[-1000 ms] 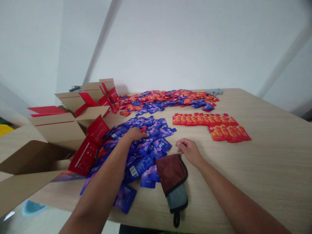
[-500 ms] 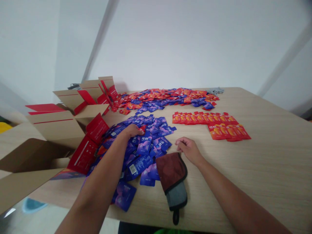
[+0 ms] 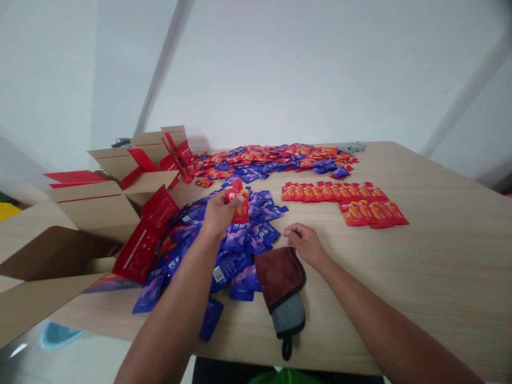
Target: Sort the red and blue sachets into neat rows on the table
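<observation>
Between the thumb and fingers of my left hand (image 3: 218,214) is a red sachet (image 3: 241,212) with an orange fruit print, held upright over a pile of purple-blue sachets (image 3: 236,266). My right hand (image 3: 308,244) rests on the table just right of that pile. Its fingers are curled together, and nothing shows in them. Close below it lies a folded cloth (image 3: 280,277), brown-red and grey with black edging and a loop. Red sachets (image 3: 334,192) lie overlapped in a row to the right, with a second, shorter row (image 3: 372,214) in front.
Opened cardboard boxes (image 3: 96,205) with red flaps line the left side of the table. A long heap of mixed red and blue sachets (image 3: 276,157) stretches along the back, near the wall. Some grey cloth or material (image 3: 352,148) lies at its right end.
My left hand has lifted the red sachet up from among the blue ones, and it now shows nearly whole. My right hand has hardly moved.
</observation>
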{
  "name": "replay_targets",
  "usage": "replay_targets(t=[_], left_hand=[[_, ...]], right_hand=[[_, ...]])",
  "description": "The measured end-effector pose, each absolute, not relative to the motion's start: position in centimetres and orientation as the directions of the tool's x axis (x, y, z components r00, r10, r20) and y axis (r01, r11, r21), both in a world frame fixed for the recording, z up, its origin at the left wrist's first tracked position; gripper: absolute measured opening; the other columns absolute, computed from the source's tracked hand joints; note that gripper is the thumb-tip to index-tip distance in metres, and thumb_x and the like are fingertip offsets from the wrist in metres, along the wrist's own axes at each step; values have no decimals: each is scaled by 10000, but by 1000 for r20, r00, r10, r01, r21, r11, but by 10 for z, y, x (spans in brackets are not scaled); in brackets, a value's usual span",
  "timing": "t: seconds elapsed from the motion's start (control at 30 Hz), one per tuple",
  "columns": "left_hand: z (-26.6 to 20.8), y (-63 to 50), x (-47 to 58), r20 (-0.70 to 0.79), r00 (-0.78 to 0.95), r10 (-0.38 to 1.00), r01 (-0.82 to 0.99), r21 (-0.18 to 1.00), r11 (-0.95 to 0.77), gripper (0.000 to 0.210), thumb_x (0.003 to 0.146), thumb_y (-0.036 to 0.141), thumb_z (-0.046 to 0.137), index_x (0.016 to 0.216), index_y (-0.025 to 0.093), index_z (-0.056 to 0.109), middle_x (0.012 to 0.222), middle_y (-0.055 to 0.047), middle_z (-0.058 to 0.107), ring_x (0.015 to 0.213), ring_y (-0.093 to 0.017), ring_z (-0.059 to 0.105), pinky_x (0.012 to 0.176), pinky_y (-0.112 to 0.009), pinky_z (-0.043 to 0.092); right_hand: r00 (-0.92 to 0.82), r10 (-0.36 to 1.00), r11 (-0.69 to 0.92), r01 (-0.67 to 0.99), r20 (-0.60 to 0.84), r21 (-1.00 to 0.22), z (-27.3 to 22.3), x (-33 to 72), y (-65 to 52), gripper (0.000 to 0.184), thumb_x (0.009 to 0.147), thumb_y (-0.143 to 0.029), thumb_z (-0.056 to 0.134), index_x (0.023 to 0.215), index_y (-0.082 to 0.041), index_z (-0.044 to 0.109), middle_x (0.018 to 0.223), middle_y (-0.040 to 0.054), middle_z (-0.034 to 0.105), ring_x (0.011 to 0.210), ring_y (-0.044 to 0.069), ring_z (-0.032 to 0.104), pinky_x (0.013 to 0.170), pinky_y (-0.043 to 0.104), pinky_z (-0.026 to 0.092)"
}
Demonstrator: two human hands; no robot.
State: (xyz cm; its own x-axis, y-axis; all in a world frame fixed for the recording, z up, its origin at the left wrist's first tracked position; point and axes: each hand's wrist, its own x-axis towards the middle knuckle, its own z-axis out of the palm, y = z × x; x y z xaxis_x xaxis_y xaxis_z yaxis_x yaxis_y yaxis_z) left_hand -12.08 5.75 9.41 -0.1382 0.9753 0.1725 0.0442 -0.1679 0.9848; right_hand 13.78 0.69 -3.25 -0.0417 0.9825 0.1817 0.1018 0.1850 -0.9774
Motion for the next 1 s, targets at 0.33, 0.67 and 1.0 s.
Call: replay_targets(t=[0.33,0.67,1.0], left_hand=[[14,3,-17,20,-4,1000,-446,895,-20,429,699,421,955,955,154,738,846,-23,751,685,-135,654,690,-269,538],[16,6,-24,23,-41,999,-471,881,-39,372,718,402,934,841,164,676,770,13,684,623,-99,586,625,-229,492],[4,15,-24,50,-157,986,-462,879,-118,375,735,419,912,784,180,628,693,31,632,566,-100,526,553,-227,445]], right_hand=[[-259,944,237,100,205,-966,-18,133,-8,400,955,-571,688,859,-184,717,814,2,703,719,176,590,677,276,462],[-323,941,145,110,103,-983,-9,137,-11,466,892,-629,746,846,-165,730,712,4,692,586,132,529,564,245,406],[-392,920,74,225,-21,-971,-8,140,-14,362,935,-519,698,813,-178,715,631,6,696,491,102,485,470,218,326]])
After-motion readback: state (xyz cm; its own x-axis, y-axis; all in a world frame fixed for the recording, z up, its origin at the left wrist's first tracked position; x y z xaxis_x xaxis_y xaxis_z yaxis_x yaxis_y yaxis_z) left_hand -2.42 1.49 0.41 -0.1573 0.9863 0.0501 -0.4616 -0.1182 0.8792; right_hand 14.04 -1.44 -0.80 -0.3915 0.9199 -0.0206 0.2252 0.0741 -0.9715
